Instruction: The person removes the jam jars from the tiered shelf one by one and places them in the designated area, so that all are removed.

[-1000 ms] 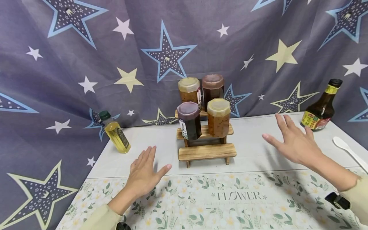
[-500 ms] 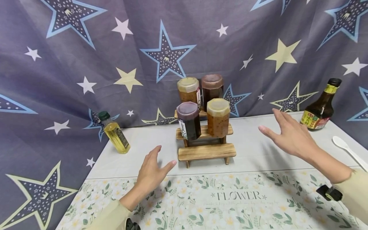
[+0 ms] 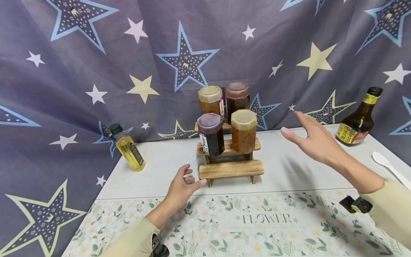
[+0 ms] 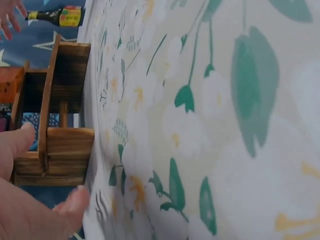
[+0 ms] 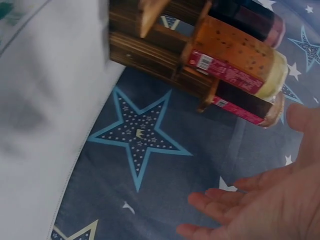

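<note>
A stepped wooden rack stands in the middle of the head view. On its middle step sit a dark jar with a purple lid and an amber jar with a yellow lid. Behind them, on the top step, are another amber jar and a dark jar with a brownish lid. The lowest step is bare. My left hand is close beside the rack's lower left end, thumb out, fingers loosely bent, nothing in it. My right hand hovers to the right of the rack, fingers extended, holding nothing.
At the left stands a bottle of yellow oil with a green cap. A dark sauce bottle is at the back right, with a white spoon in front of it. A star-patterned cloth hangs behind the table.
My left hand has moved right and closer to the rack, its fingers bending a little. My right hand has moved left and up, away from the sauce bottle. The jars and rack stay put.
</note>
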{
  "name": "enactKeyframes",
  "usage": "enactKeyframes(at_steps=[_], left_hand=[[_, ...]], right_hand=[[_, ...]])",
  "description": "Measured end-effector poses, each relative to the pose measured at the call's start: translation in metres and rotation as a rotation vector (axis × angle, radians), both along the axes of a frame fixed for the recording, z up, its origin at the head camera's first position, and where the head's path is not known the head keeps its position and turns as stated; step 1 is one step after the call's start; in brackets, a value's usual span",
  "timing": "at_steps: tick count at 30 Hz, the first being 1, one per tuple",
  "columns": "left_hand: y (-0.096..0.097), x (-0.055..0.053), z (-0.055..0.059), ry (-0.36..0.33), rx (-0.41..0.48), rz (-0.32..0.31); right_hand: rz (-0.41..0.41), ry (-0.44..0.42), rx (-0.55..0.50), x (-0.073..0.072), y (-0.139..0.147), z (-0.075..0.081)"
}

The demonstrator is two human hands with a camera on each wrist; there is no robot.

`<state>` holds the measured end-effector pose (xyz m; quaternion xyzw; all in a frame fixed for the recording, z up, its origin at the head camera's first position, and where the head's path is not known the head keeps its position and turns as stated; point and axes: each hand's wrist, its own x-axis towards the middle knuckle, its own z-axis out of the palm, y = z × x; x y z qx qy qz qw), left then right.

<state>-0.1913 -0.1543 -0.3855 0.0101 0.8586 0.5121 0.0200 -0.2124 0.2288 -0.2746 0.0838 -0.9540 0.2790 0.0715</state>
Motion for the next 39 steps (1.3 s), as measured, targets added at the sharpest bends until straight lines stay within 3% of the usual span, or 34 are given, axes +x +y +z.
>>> enactKeyframes(at_steps=[5,12,16,25,39], left_hand=[[0.001,-0.006,-0.007,-0.045,0.116,-0.042],[0.007,-0.009,-0.011,-0.077,0.185,-0.063],[0.010,-0.009,-0.014,-0.068,0.222,-0.054],[0.015,-0.011,-0.018,-0.066,0.280,-0.038],[0.017,-0.013,-0.020,-0.085,0.396,-0.048]], right_hand=[[0.010,-0.002,-0.097,-0.010,-0.008,0.010],[0.060,0.022,-0.330,-0.031,-0.022,0.022],[0.102,0.005,-0.405,-0.044,-0.031,0.031],[0.164,-0.049,-0.425,-0.075,-0.053,0.050],[0.266,-0.073,-0.539,-0.109,-0.087,0.055]])
